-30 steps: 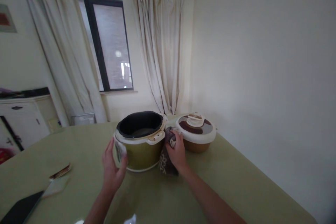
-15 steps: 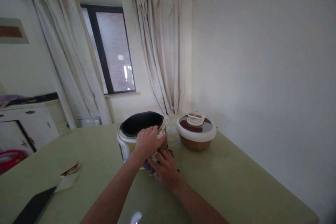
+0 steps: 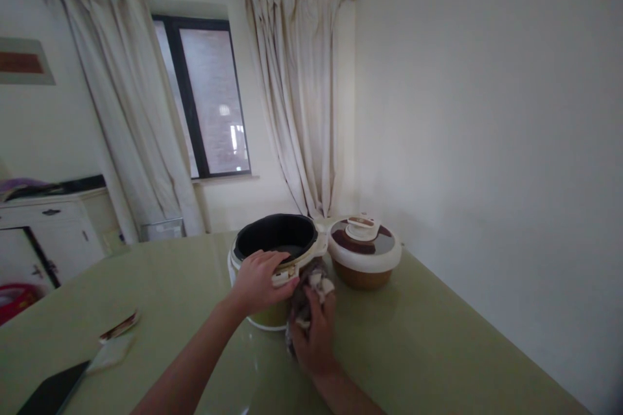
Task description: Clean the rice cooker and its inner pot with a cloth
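An open rice cooker (image 3: 280,248) with a gold body, white rim and black inner pot stands on the green table (image 3: 428,331). My left hand (image 3: 260,282) lies over its near rim and handle, fingers curled around the edge. My right hand (image 3: 314,331) is closed on a dark patterned cloth (image 3: 304,292) pressed against the cooker's right side. The cooker's lid (image 3: 363,249), white with a brown top, sits just to the right of the pot.
A dark tablet (image 3: 46,392) and a folded paper item (image 3: 117,334) lie at the table's left front. A white cabinet (image 3: 43,233) stands at the left wall. Curtains (image 3: 302,97) frame a window (image 3: 209,97) behind. A bare wall bounds the table's right side.
My left hand went from the cooker's left side to its near rim. My right hand slid the cloth down and around the cooker's right front. The cooker turned and shifted slightly right.
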Available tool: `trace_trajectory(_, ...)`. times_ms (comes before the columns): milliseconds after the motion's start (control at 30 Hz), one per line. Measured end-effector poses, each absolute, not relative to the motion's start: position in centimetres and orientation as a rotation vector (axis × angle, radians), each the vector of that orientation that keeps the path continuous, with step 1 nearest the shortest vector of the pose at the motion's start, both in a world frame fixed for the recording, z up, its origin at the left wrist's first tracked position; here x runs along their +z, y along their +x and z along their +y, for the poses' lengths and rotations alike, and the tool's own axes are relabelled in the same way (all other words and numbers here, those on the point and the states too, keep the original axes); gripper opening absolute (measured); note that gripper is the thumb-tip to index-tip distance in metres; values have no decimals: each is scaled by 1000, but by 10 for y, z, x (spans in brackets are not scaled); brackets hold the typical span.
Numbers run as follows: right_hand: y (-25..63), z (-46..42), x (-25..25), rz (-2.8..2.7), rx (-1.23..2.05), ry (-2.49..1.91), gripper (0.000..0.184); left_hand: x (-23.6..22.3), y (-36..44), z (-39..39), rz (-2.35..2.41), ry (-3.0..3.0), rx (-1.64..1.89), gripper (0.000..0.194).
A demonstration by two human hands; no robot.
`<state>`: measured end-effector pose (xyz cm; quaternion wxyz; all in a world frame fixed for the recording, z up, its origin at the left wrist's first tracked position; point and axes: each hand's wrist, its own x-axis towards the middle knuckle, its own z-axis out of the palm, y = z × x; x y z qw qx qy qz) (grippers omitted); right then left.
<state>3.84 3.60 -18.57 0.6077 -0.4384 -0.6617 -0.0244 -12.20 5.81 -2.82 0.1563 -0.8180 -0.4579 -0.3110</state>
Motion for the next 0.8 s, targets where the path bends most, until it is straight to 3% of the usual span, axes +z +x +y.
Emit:
trace_trajectory(133, 38, 27, -189, -1768, -171, -944, 74, -26, -127, 57, -1291, -2349, -849, 50)
trace_trajectory(300, 46, 40, -144, -1559, -31, -980, 44, -24, -142, 54, -1216, -2401, -844, 52)
trace_trajectory(500, 44, 29, -175, -1847, -294, -826, 55, -21, -159, 50, -1175, -2470, -823, 54)
trace_trajectory(667, 48, 43, -181, -2416, -582, -200, 17, -3, -142, 35, -1302, -2531, -846, 47)
trace_trajectory(800, 49, 65, -166, -2321, -580, -148, 32, 5, -109, 27, -1601, -2294, -653, 47)
